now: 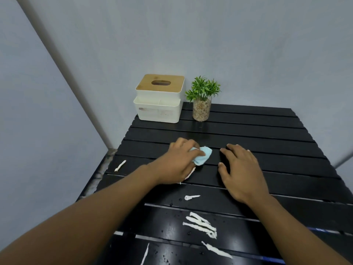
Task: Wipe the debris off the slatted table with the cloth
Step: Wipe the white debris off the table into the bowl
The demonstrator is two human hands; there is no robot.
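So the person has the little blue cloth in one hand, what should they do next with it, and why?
Probably drag the cloth toward the body. The left hand grips it bunched on the slatted table, while most white twisted scraps lie nearer the person, with one off to the left. The right hand rests flat, empty, seemingly steadying the table.

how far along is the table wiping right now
Barely started. The left hand presses the blue cloth on the mid table; the right hand rests flat. White twisted scraps remain near the front, plus one at the left edge.
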